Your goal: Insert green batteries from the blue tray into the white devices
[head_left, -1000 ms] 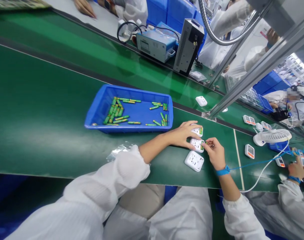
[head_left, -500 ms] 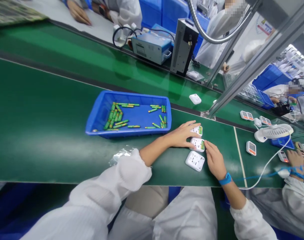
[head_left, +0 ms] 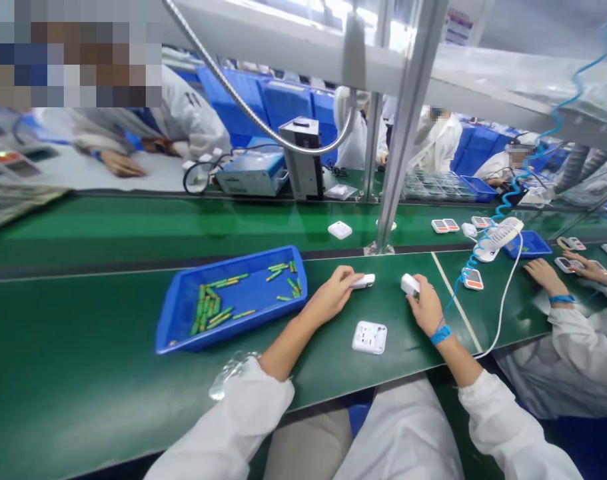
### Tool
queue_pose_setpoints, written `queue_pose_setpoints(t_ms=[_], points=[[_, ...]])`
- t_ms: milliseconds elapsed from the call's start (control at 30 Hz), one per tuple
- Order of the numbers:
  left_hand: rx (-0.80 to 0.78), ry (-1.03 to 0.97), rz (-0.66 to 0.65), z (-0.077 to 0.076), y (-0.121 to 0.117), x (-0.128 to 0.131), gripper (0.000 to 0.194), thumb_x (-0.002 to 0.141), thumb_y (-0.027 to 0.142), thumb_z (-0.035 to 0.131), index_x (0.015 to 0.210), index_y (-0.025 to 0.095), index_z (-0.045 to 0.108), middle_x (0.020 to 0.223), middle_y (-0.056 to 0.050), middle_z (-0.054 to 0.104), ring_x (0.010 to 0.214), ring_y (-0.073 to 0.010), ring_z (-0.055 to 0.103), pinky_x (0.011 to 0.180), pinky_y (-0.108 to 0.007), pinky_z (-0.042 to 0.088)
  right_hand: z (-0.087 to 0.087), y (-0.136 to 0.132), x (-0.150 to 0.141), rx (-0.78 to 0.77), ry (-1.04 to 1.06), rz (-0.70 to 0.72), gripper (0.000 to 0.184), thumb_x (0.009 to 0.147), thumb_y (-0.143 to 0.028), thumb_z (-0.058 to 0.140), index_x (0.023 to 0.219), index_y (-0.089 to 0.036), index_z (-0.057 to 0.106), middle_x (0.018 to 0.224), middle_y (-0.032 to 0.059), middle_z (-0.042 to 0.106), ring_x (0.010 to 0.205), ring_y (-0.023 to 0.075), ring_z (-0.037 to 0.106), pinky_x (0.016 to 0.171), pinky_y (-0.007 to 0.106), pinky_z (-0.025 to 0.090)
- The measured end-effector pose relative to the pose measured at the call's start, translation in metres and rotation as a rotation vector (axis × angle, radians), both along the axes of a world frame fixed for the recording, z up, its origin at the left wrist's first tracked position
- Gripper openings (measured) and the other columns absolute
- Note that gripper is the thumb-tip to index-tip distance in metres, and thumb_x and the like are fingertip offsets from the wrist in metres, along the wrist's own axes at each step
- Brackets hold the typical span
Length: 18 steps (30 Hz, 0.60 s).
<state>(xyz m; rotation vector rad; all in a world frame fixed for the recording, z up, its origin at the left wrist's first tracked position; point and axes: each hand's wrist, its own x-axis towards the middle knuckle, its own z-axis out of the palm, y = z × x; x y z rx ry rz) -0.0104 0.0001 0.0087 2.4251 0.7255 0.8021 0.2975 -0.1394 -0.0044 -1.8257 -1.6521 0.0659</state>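
My left hand point(head_left: 336, 290) is closed around a small white plastic device point(head_left: 364, 281), seen edge-on just above the green work surface. A second white device point(head_left: 410, 285) is gripped by my right hand point(head_left: 426, 305), tilted on its side; the blue band sits on that wrist. Between my forearms a third white device point(head_left: 370, 337) lies flat with its back up, showing slots and an uncovered recess. Left of my hands stands a blue bin point(head_left: 183, 339) with several green-and-yellow batteries point(head_left: 210, 307) in it.
A metal post point(head_left: 400, 133) rises behind my hands. On the right are a white fan point(head_left: 503, 233) with its cable, a coiled blue cord point(head_left: 513, 190) and a device with a screen point(head_left: 474, 279). A co-worker's hands point(head_left: 548, 275) work farther right. Clear plastic point(head_left: 233, 373) lies by my left sleeve.
Both hands have picked up the two battery-filled devices that lay flat, and moved apart with one each. The third device stays on the surface. My head view has tipped upward.
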Motion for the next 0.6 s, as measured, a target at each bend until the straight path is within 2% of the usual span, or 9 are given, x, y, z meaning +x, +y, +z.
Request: queue_pose_setpoints(t_ms=[100,200,333,467,533,600], points=[[0.007,0.022,-0.15,0.003,-0.009,0.007,0.04,0.106,0.01,0.048,0.137,0.023,0.07,0.144,-0.013,0.064,0.137,-0.0262,0.067,0.122,-0.046,0.056,-0.006,-0.019,0.029,0.1,-0.066,0.002,0.057,0.101,-0.01,0.043,0.155,-0.014,0.063,0.154,0.0201,0.069,0.142,0.0339,0.064,0.123,0.057,0.05],[-0.021,0.058,-0.304,0.006,-0.018,0.03,0.032,0.105,0.012,0.053,0.128,0.023,0.073,0.144,-0.013,0.07,0.141,-0.0262,0.066,0.127,-0.048,0.053,-0.012,-0.035,0.041,0.085,-0.124,0.038,0.064,0.097,-0.01,0.049,0.159,-0.018,0.066,0.167,0.0156,0.062,0.155,0.0351,0.054,0.13,0.061,0.044],[-0.063,0.073,-0.462,0.012,-0.024,0.084,0.032,0.102,0.011,0.055,0.122,0.022,0.076,0.142,-0.013,0.073,0.139,-0.0257,0.069,0.125,-0.049,0.054,-0.016,-0.038,0.039,0.055,-0.071,0.049,0.062,0.1,-0.012,0.05,0.158,-0.023,0.07,0.163,0.0116,0.067,0.156,0.033,0.054,0.129,0.061,0.046],[-0.083,0.141,-0.625,0.019,-0.018,0.142,0.032,0.101,0.009,0.051,0.112,0.022,0.078,0.133,-0.012,0.078,0.13,-0.0234,0.074,0.121,-0.045,0.057,-0.015,-0.036,0.033,0.026,-0.097,0.02,0.05,0.109,-0.031,0.06,0.158,-0.03,0.07,0.169,0.0118,0.061,0.16,0.036,0.05,0.133,0.064,0.038],[-0.066,0.189,-0.669,0.022,-0.015,0.159,0.035,0.102,0.008,0.05,0.115,0.022,0.079,0.136,-0.012,0.079,0.138,-0.024,0.071,0.128,-0.048,0.052,-0.015,-0.038,0.034,0.013,-0.115,-0.035,0.051,0.109,-0.038,0.066,0.16,-0.033,0.068,0.172,0.0126,0.057,0.162,0.0387,0.048,0.134,0.068,0.034],[-0.034,0.227,-0.687,0.025,-0.012,0.166,0.038,0.104,0.009,0.051,0.125,0.022,0.08,0.146,-0.012,0.076,0.155,-0.0265,0.06,0.135,-0.054,0.043,-0.017,-0.041,0.04,0.01,-0.111,-0.103,0.051,0.109,-0.04,0.067,0.16,-0.035,0.068,0.172,0.0129,0.057,0.163,0.0399,0.047,0.133,0.07,0.033]])
